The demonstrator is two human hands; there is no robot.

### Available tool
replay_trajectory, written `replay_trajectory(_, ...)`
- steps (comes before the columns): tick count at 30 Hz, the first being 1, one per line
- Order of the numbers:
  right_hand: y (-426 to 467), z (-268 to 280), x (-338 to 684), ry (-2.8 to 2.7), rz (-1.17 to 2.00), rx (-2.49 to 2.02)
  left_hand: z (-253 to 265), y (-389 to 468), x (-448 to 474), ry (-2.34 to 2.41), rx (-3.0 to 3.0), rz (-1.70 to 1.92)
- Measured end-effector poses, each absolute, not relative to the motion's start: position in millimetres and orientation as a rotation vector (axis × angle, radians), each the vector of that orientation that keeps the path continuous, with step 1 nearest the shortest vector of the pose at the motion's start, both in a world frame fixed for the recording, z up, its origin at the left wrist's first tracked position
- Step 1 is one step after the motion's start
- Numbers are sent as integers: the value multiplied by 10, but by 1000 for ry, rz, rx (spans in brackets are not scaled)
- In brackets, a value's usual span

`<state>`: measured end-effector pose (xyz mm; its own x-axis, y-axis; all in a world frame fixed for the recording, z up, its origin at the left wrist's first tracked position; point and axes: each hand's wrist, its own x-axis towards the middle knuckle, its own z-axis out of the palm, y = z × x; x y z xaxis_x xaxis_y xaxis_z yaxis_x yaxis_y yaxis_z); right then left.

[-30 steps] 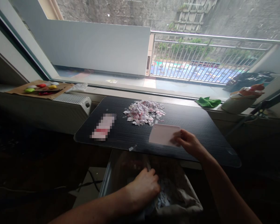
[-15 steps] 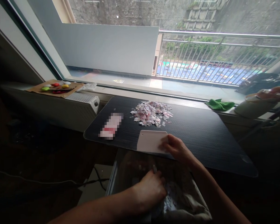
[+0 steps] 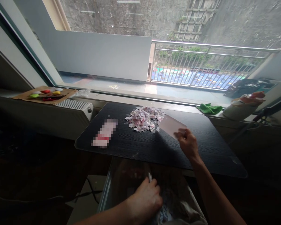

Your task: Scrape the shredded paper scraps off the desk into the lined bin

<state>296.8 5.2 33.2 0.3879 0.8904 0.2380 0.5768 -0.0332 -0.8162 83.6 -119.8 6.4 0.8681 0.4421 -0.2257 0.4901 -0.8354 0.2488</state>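
My right hand (image 3: 188, 144) is closed on a white plastic scraper (image 3: 172, 125), a flat sheet with rounded corners. It is tilted over the black tabletop (image 3: 140, 147), close to the right side of a pile of small paper scraps (image 3: 144, 118) in white and pink. Below the table's front edge, my left hand (image 3: 148, 195) is closed around something with a thin pale end (image 3: 150, 177) that sticks up above the fingers; what it belongs to is too dark to make out. More paper scraps (image 3: 165, 212) lie beneath it, beside the left hand.
A blurred-out pink and white item (image 3: 105, 133) lies left of the pile. On the sill are a green cloth (image 3: 209, 108) and a pale container (image 3: 239, 109). Brown cardboard with colourful pieces (image 3: 45, 93) rests near the radiator (image 3: 75, 107). Cables (image 3: 92, 192) run at lower left.
My right hand has moved the scraper from the table's front edge up and right to the pile's side, tilting it. The left hand stays low. The view has shifted a little.
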Motion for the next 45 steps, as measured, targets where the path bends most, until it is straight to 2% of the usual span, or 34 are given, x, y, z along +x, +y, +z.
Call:
replay_trajectory(7, -78, 161, 2727, -1403, 732, -1541, -97, -1223, 824, 729, 2760, -167)
replay_trajectory(14, -158, 328, 2668, -1350, 750, -1531, 75, -1209, 824, 714, 2731, -234)
replay_trajectory(18, -255, 275, 2608, -1414, 859, -1515, -10, -1249, 810, 720, 2765, -136)
replay_trajectory(25, -267, 173, 2583, -1320, 800, -1543, 43, -1285, 912, 690, 2815, -173)
replay_trajectory(33, -341, 86, 2469, -1400, 1097, -1408, 211, -1285, 928, 672, 2815, -220)
replay_trajectory(39, -319, 104, 2504, -1382, 997, -1506, 219, -1262, 880, 733, 2797, -200)
replay_trajectory(45, -417, 131, 2375, -1434, 1056, -1484, 127, -1229, 886, 714, 2821, -88)
